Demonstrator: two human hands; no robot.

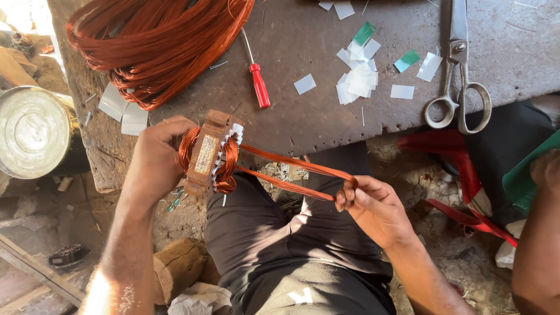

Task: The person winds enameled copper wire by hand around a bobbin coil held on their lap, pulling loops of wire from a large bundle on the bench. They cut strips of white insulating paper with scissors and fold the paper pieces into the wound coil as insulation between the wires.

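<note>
Two hands work over a stained, gritty bench [350,122]: left hand [154,163] grips the motor core [209,153], right hand [373,204] pinches its copper wire loop [291,169]. Screwdriver [258,81], scissors [458,87], paper scraps [359,79] lie above.

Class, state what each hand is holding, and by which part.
Left hand grips the stator core by its outer side; right hand pinches the far end of the copper wire loop.

Bare forearms without sleeves, and dark grey trousers [280,245] cover the person's legs.
</note>
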